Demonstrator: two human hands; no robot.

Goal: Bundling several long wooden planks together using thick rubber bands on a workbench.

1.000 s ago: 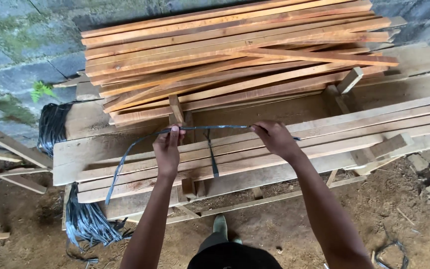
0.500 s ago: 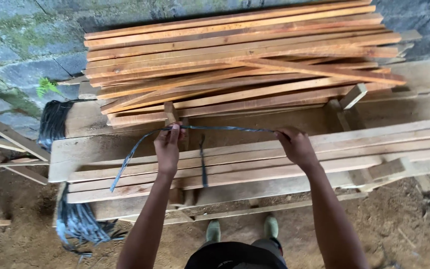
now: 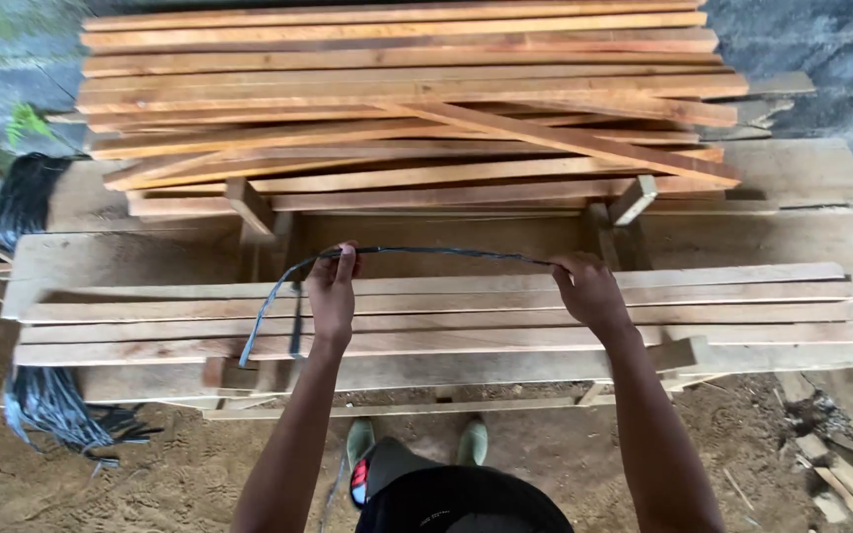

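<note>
Partly hidden behind the fingers, the ends of the dark strap (image 3: pixel 436 253) are hard to follow; its loose tails droop at centre left. Both hands pinch it: the left hand (image 3: pixel 333 291) is closed on one end, the right hand (image 3: pixel 589 289) on the other. Thin, flat and grey-black, it stretches slightly bowed across the frame's middle, above the pale planks (image 3: pixel 446 316). Reddish slats (image 3: pixel 407 109) fill the top.

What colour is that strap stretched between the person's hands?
Dark bluish grey, almost black; the strap shows best in the head view.
</note>
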